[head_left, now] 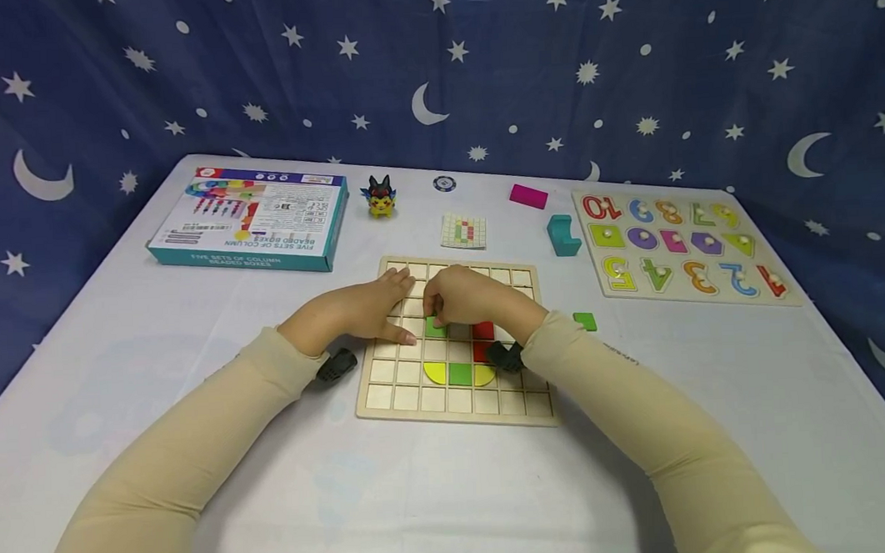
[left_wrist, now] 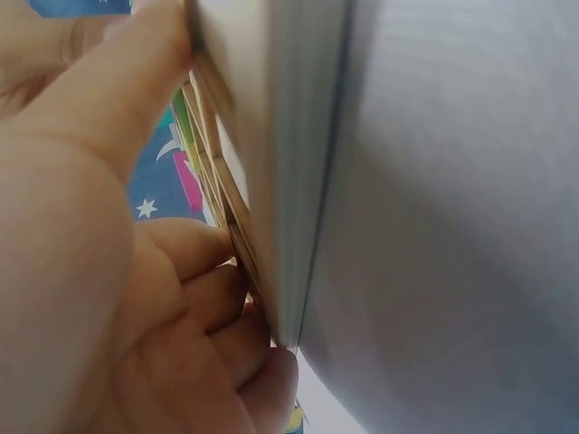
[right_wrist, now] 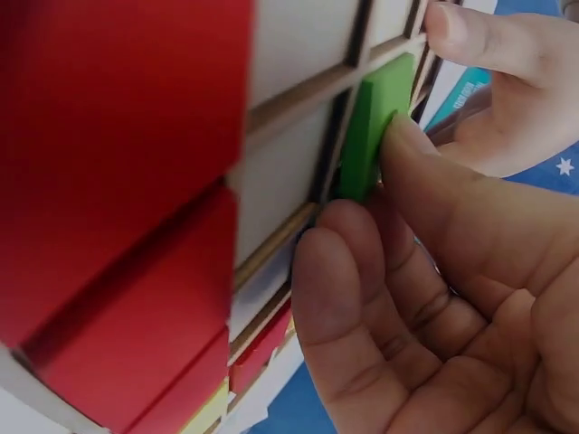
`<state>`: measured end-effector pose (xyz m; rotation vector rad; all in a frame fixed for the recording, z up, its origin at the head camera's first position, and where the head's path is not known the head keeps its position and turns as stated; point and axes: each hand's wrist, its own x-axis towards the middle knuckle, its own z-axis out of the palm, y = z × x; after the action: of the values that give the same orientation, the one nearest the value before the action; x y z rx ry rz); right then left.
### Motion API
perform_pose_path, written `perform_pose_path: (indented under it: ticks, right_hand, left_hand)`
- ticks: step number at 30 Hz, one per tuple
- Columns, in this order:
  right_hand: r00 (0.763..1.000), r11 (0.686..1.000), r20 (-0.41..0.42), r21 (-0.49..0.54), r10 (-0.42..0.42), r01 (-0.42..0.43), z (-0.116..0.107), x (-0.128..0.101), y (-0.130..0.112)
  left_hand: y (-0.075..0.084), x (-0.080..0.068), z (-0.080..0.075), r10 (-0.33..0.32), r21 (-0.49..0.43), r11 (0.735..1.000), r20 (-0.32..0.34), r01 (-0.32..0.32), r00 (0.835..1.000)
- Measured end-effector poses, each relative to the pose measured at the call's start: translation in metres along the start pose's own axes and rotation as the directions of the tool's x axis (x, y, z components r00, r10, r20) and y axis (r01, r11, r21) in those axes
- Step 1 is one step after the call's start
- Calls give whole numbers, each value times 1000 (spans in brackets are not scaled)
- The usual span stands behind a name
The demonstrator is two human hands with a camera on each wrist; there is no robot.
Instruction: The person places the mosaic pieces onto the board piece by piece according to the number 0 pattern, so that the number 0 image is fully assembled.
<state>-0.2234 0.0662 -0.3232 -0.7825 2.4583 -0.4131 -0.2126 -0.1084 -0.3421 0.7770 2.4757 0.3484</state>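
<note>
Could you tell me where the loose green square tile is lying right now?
In the head view, the green square tile lies on the table, just off the grid board's right edge, beside the right sleeve.

Two hands (head_left: 414,307), two puzzle boards (head_left: 389,396).

A dark blue cloth (head_left: 476,57) printed with white stars and crescent moons hangs behind and around the worktop (head_left: 719,396), which is covered in plain white sheeting under even, soft light without hard shadows.

Staged play setup: star-and-moon backdrop cloth (head_left: 431,60), white-covered table (head_left: 190,340), number puzzle board (head_left: 681,247), bead toy box (head_left: 252,220).
</note>
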Motion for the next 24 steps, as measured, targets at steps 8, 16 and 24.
perform_pose_path:
  ticks: [8,16,24]
  right_hand:
    - [999,999,-37,-27,-20,19,-4,-7,1]
    - [998,999,-63,-22,28,-29,-18,-26,17]
    - [993,996,-72,2,93,-93,-28,-52,54]
  left_hand:
    - [0,0,0,3,8,1000,-7,-3,1000]
    - [1,-1,-2,-10,5,1000,0,10,1000]
    - [3,-3,-2,4,-14,1000,-4,-4,1000]
